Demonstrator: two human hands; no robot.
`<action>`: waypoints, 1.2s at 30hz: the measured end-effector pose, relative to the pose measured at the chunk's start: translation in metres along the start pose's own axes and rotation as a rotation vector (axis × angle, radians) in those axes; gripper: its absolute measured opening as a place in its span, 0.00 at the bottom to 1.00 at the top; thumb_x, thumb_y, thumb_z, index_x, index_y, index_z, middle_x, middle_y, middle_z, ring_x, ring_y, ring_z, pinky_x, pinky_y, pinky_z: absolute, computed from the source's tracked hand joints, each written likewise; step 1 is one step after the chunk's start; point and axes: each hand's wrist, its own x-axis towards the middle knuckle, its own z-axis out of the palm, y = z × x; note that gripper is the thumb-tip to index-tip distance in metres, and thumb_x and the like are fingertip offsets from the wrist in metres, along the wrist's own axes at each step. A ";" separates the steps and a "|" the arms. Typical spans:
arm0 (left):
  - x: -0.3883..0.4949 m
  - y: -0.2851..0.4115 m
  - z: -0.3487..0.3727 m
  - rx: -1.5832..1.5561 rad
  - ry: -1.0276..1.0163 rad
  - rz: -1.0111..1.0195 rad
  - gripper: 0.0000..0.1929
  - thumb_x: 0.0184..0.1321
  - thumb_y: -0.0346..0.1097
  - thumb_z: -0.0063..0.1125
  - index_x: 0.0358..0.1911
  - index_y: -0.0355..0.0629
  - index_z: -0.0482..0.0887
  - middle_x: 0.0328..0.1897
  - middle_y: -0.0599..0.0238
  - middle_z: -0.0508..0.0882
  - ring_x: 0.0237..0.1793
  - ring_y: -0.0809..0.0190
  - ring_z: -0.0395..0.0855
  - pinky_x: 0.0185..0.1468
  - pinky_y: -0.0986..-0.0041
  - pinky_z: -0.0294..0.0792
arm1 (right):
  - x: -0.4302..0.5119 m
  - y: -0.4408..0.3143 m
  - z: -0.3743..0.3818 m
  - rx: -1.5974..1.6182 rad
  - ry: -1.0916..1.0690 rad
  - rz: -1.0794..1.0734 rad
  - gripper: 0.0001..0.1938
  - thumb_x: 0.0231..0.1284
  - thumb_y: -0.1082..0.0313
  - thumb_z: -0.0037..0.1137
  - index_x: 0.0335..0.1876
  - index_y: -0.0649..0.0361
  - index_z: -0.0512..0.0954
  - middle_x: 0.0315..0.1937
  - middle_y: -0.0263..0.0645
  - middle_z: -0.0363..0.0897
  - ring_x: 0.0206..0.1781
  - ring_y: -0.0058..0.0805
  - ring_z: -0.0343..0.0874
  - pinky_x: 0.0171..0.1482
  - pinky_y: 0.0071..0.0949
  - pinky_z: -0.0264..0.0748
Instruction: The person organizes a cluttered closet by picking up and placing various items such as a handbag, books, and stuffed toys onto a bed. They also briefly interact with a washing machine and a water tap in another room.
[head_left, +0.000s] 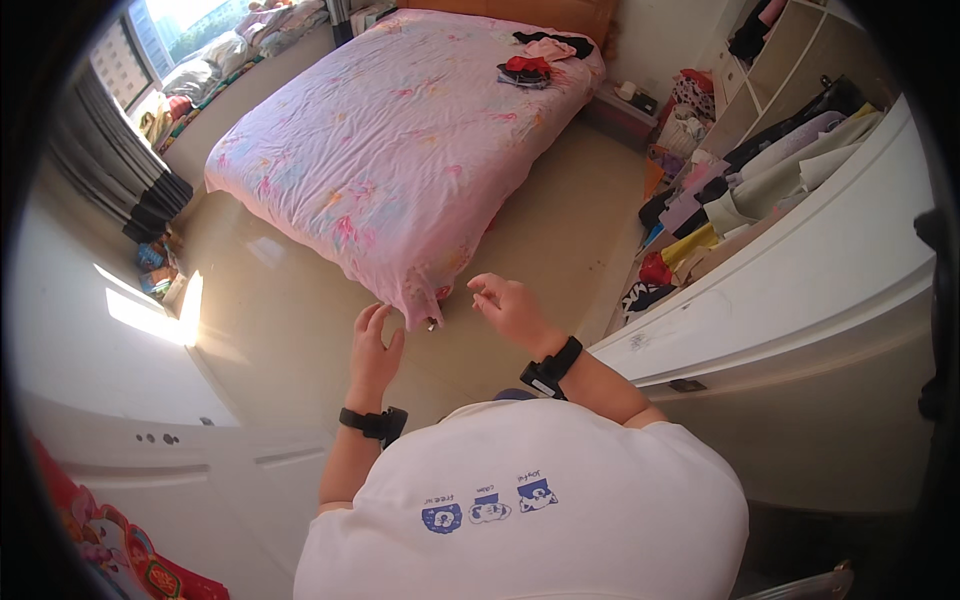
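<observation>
A bed under a pink floral bedspread fills the view before me, its near corner hanging towards the tiled floor. My left hand is held out just left of that corner, fingers apart and nothing in it; whether a fingertip touches the cloth I cannot tell. To the right of the corner, my right hand hovers over the floor, fingers loosely curled and holding nothing. Each wrist wears a black band. A small pile of folded clothes in red, black and grey lies on the far right of the bed, beside a pink garment.
An open wardrobe with heaped clothes lines the right, its white sliding door nearest me. A white door stands at lower left. Grey curtains hang by the window. A storage box sits beyond the bed.
</observation>
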 end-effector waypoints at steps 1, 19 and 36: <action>0.027 -0.003 0.006 0.004 -0.042 -0.003 0.22 0.57 0.35 0.60 0.57 0.45 0.76 0.63 0.54 0.73 0.62 0.48 0.72 0.61 0.63 0.67 | 0.013 0.007 -0.006 -0.024 0.073 0.001 0.09 0.62 0.71 0.50 0.46 0.60 0.77 0.33 0.46 0.83 0.36 0.43 0.83 0.38 0.34 0.78; 0.404 0.098 0.243 -0.175 -0.456 0.515 0.22 0.57 0.34 0.59 0.57 0.42 0.76 0.63 0.52 0.72 0.59 0.46 0.74 0.60 0.63 0.70 | 0.203 0.164 -0.230 -0.354 0.571 0.096 0.11 0.57 0.73 0.51 0.46 0.62 0.77 0.35 0.43 0.84 0.38 0.42 0.83 0.42 0.35 0.78; 0.734 0.246 0.517 -0.328 -0.811 0.875 0.22 0.58 0.36 0.59 0.57 0.46 0.75 0.61 0.56 0.74 0.57 0.48 0.76 0.57 0.63 0.72 | 0.257 0.294 -0.462 -0.661 1.187 0.503 0.06 0.57 0.73 0.54 0.38 0.64 0.77 0.33 0.46 0.79 0.35 0.44 0.79 0.37 0.34 0.75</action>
